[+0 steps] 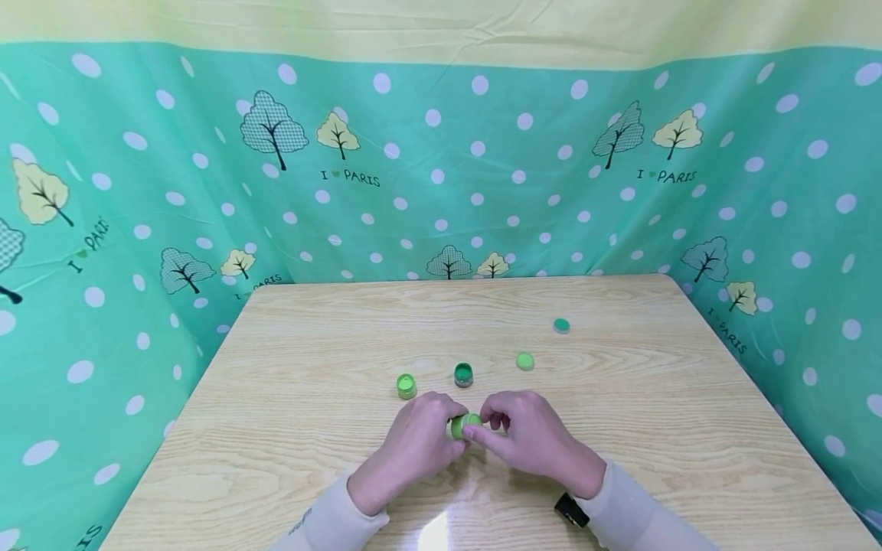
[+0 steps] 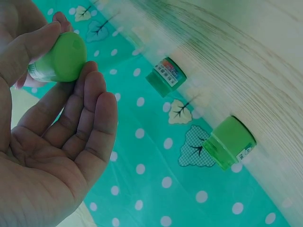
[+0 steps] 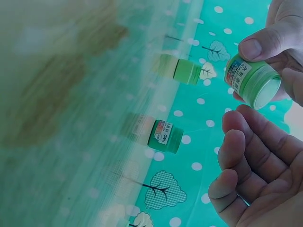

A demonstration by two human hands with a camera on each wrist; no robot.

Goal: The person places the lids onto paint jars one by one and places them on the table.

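Between both hands is a small light green paint jar (image 1: 465, 425), tilted sideways, with a printed label and a clear-looking lid (image 3: 267, 90) in the right wrist view. My left hand (image 1: 422, 435) grips the jar, thumb on one side and fingers on the other. My right hand (image 1: 529, 430) meets it from the right, its thumb and curled forefinger pinching at the lid end. Just beyond the hands stand a light green paint jar (image 1: 406, 386) and a dark green paint jar (image 1: 464, 375), both uncapped in the head view.
A light green lid (image 1: 525, 361) lies on the wooden table (image 1: 331, 329), to the right of the standing jars. Farther back and right is a dark green lid (image 1: 561, 326). A teal dotted curtain (image 1: 413, 176) surrounds the table's back and sides.
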